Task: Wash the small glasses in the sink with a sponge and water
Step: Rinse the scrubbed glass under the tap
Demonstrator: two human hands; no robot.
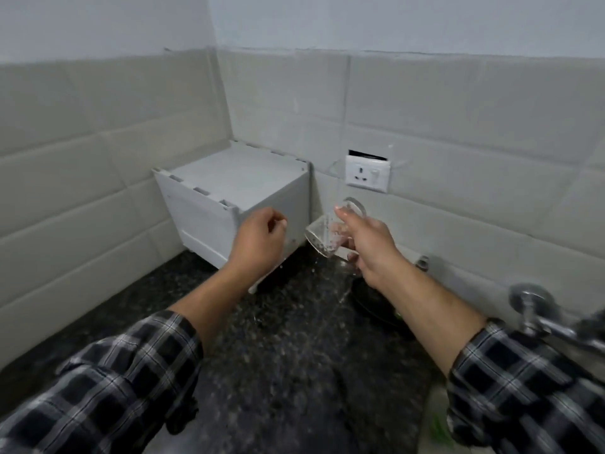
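My right hand point(366, 247) grips a small clear glass point(322, 235) with a handle, tipped on its side with the mouth pointing left, above the dark granite counter point(262, 339). Water drops fall from the glass. My left hand point(258, 237) hovers to the left of the glass with its fingers curled and nothing in it. No sponge shows, and the sink is out of sight except perhaps a pale strip at the bottom right.
A white box-shaped rack point(235, 194) stands in the tiled corner behind my left hand. A wall socket point(368, 173) sits above the glass. A dark pan point(376, 303) lies under my right forearm. A chrome tap point(540, 309) sticks out at the right edge.
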